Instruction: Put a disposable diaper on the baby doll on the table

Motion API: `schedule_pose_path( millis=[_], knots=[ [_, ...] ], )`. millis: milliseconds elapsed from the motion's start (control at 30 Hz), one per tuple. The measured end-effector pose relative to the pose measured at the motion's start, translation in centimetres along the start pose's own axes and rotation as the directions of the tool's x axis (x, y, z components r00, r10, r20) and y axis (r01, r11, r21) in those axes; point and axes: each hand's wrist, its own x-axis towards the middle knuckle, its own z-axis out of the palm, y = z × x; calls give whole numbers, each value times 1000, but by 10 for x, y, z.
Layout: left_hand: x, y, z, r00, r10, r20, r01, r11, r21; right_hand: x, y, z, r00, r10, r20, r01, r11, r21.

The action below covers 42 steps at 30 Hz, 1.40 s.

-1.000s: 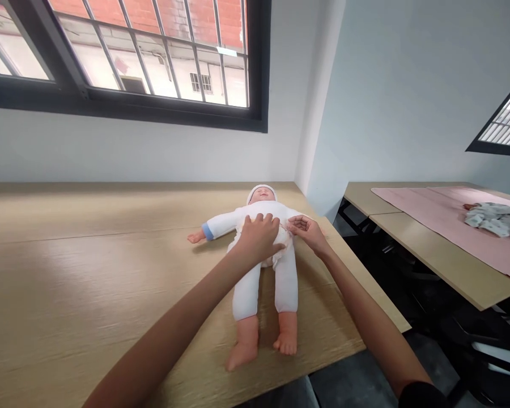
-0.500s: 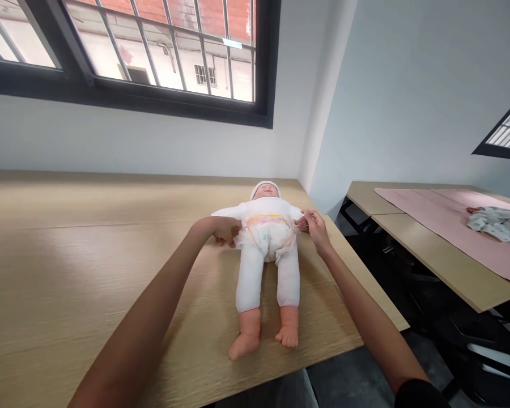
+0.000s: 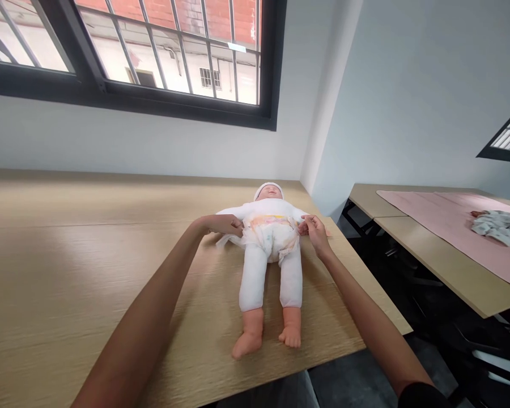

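Baby doll (image 3: pixel 270 207) flat on its back on the wood-look table (image 3: pixel 68 272), one hand on each side of its diaper (image 3: pixel 272 235)

So the doll's near the table's right-hand edge, knit-looking white cap (image 3: pixel 267 185) toward the wall (image 3: pixel 131 141), bare feet pointing at the camera. Left hand (image 3: pixel 228 224) is palm-down with curled fingers at one hip, right by a sheer white flap (image 3: pixel 230 240) sticking out sideways; can't tell if it's actually gripping it. Right hand (image 3: pixel 315 231) has its thumb and fingers bunched at the other hip, but whether they're pinching the diaper's edge, I honestly can't tell. Over on the right there's another table (image 3: pixel 442 255) with a pink cloth (image 3: pixel 442 212) and some crumpled pale fabric (image 3: pixel 501 228) on top.
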Motion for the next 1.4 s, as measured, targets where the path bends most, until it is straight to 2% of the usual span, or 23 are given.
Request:
schedule_pose_path(
  millis=[133, 267, 367, 433, 500, 567, 600, 667, 733, 767, 833, 900, 1000, 1067, 1133, 1200, 1267, 1333, 1400],
  knots=[
    [-21, 10, -8, 992, -122, 32, 125, 987, -103, 0, 1, 0, 1000, 6, 2, -6, 1000, -5],
    [-35, 15, -16, 992, -107, -74, 99, 990, -102, 1, 4, 0, 1000, 0, 0, 0, 1000, -7],
    [-39, 16, -21, 990, -105, -93, 94, 989, -112, 1, 6, -2, 1000, -11, 1, 11, 999, -43],
    [-40, 17, -22, 987, -121, -110, 105, 985, -140, -2, 3, -2, 996, -92, -17, 90, 990, -109],
    [-41, 17, -22, 982, -121, -148, 95, 980, -174, -8, -7, 1, 965, -258, -43, 242, 943, -228],
    [-41, 18, -22, 980, -108, -170, 73, 977, -199, -15, -21, 13, 905, -424, 20, 402, 840, -365],
    [-41, 18, -22, 980, -99, -175, 62, 976, -210, -19, -29, 22, 878, -467, 105, 465, 779, -421],
    [-40, 19, -21, 982, -79, -170, 36, 970, -240, -26, -42, 47, 818, -445, 363, 575, 631, -521],
    [-40, 19, -20, 986, -51, -158, 5, 960, -280, -29, -48, 75, 764, -329, 555, 644, 446, -622],
    [-39, 20, -19, 988, -31, -151, -16, 955, -298, -29, -49, 89, 746, -288, 600, 665, 353, -658],
    [-38, 22, -18, 990, 11, -143, -57, 945, -321, -28, -48, 112, 740, -244, 627, 671, 204, -712],
    [-37, 25, -16, 988, 28, -155, -77, 943, -324, -24, -47, 126, 760, -212, 615, 645, 127, -753],
    [-34, 26, -14, 975, -51, -218, -24, 945, -327, -16, -46, 130, 807, -136, 575, 590, 128, -797],
    [-30, 24, -13, 948, -138, -286, 29, 934, -356, -11, -48, 126, 823, -92, 560, 568, 170, -806],
    [-25, 20, -11, 932, -205, -300, 80, 921, -380, -6, -51, 120, 828, -61, 558, 555, 238, -797],
    [-21, 16, -9, 944, -233, -233, 131, 915, -381, -1, -51, 116, 827, -34, 561, 542, 316, -779],
    [-19, 13, -7, 968, -220, -122, 159, 910, -384, 3, -50, 114, 825, -16, 565, 530, 370, -763],
    [-19, 11, -6, 986, -166, -31, 141, 912, -386, 6, -49, 112, 822, -14, 569, 528, 392, -753],
    [-23, 11, -7, 993, -121, -5, 111, 931, -347, 6, -48, 112, 824, -18, 566, 526, 396, -753]
  ],
)
